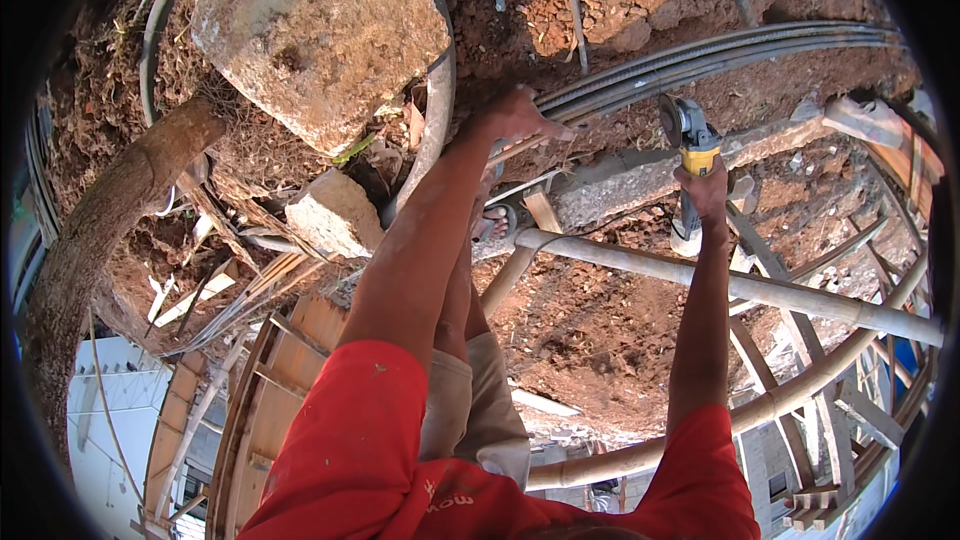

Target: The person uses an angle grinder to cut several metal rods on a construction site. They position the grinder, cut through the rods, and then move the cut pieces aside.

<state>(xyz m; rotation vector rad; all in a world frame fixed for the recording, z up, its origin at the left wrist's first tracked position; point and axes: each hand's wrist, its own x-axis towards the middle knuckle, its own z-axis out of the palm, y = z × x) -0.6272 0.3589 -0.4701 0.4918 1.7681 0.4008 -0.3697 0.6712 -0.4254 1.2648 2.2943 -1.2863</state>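
My right hand [706, 186] is wrapped around the yellow and grey body of an angle grinder [697, 158]. The grinder stands roughly upright in the picture, its dark disc [671, 121] at the far end, just below a bundle of long steel bars [690, 61]. Stretched far forward, my left hand [516, 118] is at the left end of these bars, thumb and fingers apart. Whether it touches the bars is hard to make out. The two hands are well apart, and the disc is clear of the left hand.
A large rock [318, 35] and a smaller stone [334, 213] lie left of my left arm, beside a thick tree trunk [125, 180]. A bamboo pole [740, 285] crosses below the grinder. Wooden planks [285, 370] stand lower left. A sandalled foot [493, 225] shows below my left hand.
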